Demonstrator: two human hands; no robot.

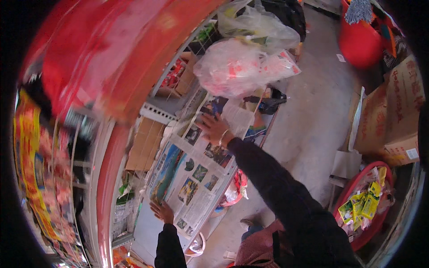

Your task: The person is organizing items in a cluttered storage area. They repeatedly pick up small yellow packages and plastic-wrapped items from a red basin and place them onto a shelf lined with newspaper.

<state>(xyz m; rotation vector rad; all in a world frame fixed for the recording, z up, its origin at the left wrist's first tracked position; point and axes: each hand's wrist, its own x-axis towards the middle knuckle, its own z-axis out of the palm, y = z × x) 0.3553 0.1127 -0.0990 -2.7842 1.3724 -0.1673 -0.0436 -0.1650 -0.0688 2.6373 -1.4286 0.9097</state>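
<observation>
Sheets of printed newspaper lie spread over a light grey metal shelf. My left hand rests with fingers apart on the sheet's lower left edge. Farther up the shelf, my right hand, with a bracelet at the wrist, lies spread on the upper part of the newspaper. Neither hand grips anything. Just beyond my right hand sit a clear plastic bag with pinkish contents and another translucent plastic bag.
A wire rack stands behind the shelf, with a cardboard box beyond it. Red material hangs at upper left. Across the concrete floor stand cardboard boxes and a red basin holding yellow packets.
</observation>
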